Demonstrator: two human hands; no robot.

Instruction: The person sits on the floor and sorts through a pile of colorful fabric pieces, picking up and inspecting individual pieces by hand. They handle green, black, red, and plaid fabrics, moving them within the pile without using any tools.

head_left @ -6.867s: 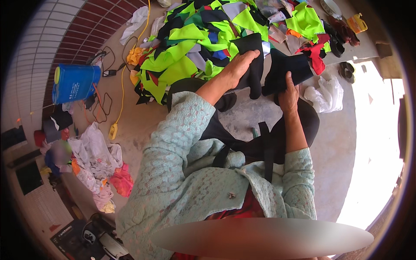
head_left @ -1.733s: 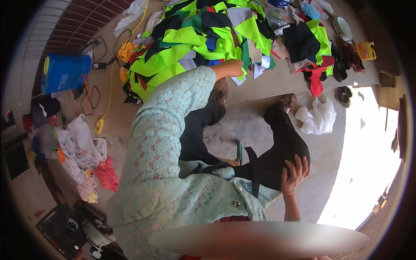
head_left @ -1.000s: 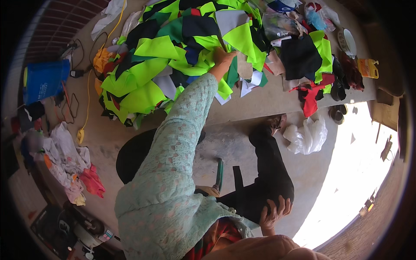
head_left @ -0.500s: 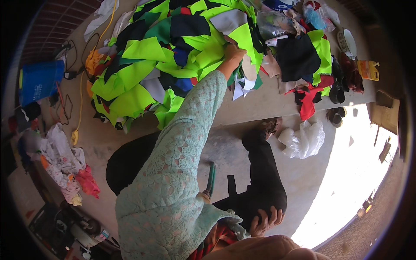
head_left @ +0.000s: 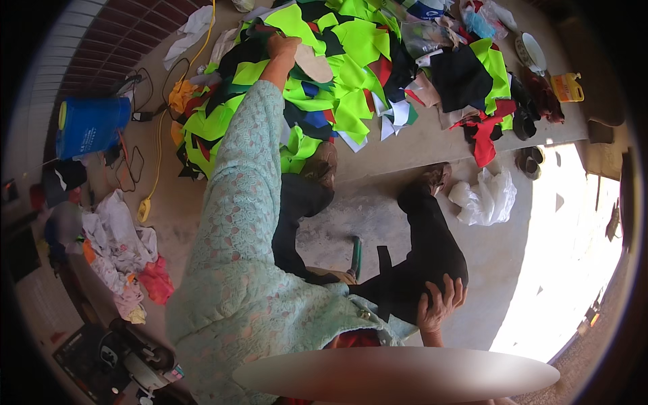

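My left hand (head_left: pixel 283 46), at the end of a pale green openwork knit sleeve, reaches over a large heap of fabric scraps (head_left: pixel 361 40). Its fingers are closed at the edge of a beige rounded fabric piece (head_left: pixel 312 64), which hangs to the right of the hand. A dark scrap lies by the fingertips; whether they grip it too is unclear. Neon yellow-green pieces dominate the heap, mixed with black, red, blue, white and dark green. My right hand (head_left: pixel 442 302) lies on my black-trousered right knee, fingers apart, holding nothing.
A white plastic bag (head_left: pixel 484 197) lies beyond my right foot. Between my legs stands a green bar (head_left: pixel 356 258), partly hidden. At left are a blue container (head_left: pixel 93 127), a yellow cord (head_left: pixel 158 158) and crumpled clothes (head_left: pixel 121 243). A black cloth (head_left: pixel 461 81) lies right of the heap.
My left hand has moved left across the heap, and the beige piece has come with it. The view has shifted, bringing my left shoe into sight. My right hand stays on the knee.
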